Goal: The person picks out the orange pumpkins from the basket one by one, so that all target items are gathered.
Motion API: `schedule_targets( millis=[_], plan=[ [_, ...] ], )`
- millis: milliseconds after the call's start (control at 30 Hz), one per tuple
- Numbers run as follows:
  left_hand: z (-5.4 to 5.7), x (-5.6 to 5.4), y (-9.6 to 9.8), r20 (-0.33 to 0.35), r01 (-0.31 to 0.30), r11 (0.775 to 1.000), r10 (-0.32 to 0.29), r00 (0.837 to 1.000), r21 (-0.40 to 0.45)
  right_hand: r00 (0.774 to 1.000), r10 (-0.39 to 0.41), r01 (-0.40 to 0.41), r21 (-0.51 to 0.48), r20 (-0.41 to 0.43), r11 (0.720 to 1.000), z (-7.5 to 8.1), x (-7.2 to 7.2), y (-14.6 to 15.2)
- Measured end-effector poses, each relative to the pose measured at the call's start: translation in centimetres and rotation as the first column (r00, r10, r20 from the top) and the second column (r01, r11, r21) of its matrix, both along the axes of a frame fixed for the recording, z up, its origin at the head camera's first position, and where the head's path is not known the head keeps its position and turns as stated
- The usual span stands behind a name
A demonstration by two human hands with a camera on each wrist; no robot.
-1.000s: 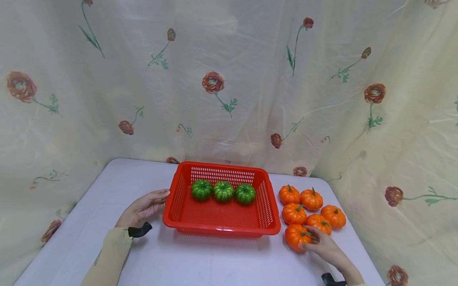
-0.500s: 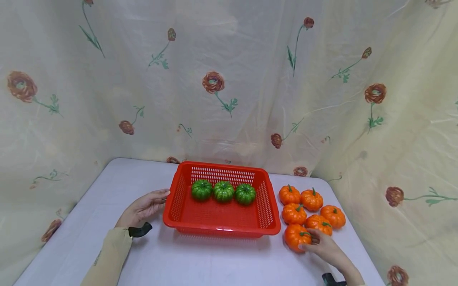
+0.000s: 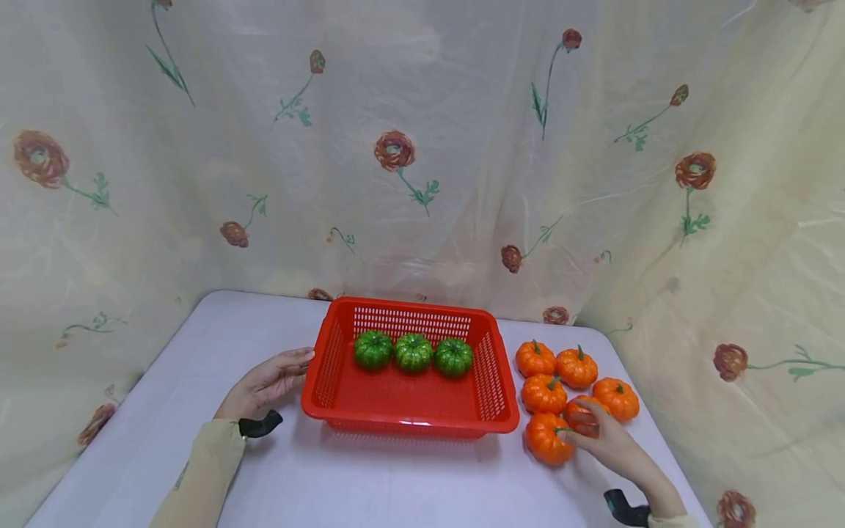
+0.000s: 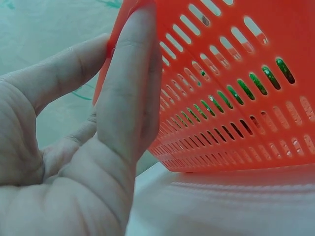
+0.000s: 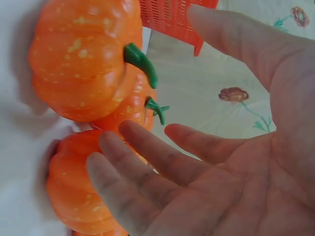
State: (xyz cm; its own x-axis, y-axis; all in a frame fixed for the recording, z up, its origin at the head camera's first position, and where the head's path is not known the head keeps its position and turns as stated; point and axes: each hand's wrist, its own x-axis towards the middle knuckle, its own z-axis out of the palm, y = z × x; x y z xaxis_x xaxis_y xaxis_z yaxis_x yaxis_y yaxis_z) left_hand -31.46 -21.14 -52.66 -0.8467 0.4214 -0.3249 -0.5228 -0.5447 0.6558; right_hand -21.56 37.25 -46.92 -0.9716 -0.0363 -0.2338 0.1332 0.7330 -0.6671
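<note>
A red plastic basket (image 3: 409, 419) with slotted sides stands mid-table, holding three green toy pumpkins, the middle green pumpkin (image 3: 413, 353) among them. My left hand (image 3: 267, 383) grips its left rim, thumb and fingers on either side of the red edge (image 4: 115, 39) in the left wrist view. Spread fingers show on my right hand (image 3: 610, 444), which hovers over the orange pumpkins with nothing in its grasp. Nearest to it are the front orange pumpkin (image 3: 546, 440) and the orange pumpkin behind (image 3: 581, 416), partly hidden by the fingers. A green stem (image 5: 140, 61) shows in the right wrist view.
More orange pumpkins lie right of the basket, including the rightmost pumpkin (image 3: 616, 400) near the table edge and the back pumpkin (image 3: 535, 358). A flowered curtain (image 3: 422, 183) hangs behind and beside the white table (image 3: 370, 491).
My right hand has let go of the front orange pumpkin and moved slightly back and right, its fingers now over the pumpkin behind. The left hand and basket have stayed still.
</note>
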Motion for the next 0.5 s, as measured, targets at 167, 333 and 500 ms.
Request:
schedule_targets(
  millis=[167,333,500],
  plan=[
    [0.0,-0.1,0.0,0.003,-0.021,0.997,0.022,1.0,-0.079,1.0,0.021,-0.021,-0.008,-0.01,1.0,0.9,-0.4,-0.5],
    [-0.1,-0.3,-0.1,-0.069,0.012,0.95,-0.035,0.997,-0.313,0.997,0.063,-0.062,0.022,-0.053,0.998,2.3,-1.4,-1.0],
    [0.9,-1.1,-0.9,-0.19,0.112,0.833,-0.251,0.949,-0.542,0.985,0.146,-0.139,0.079,-0.091,0.987,4.2,-3.7,-0.7]
  ],
)
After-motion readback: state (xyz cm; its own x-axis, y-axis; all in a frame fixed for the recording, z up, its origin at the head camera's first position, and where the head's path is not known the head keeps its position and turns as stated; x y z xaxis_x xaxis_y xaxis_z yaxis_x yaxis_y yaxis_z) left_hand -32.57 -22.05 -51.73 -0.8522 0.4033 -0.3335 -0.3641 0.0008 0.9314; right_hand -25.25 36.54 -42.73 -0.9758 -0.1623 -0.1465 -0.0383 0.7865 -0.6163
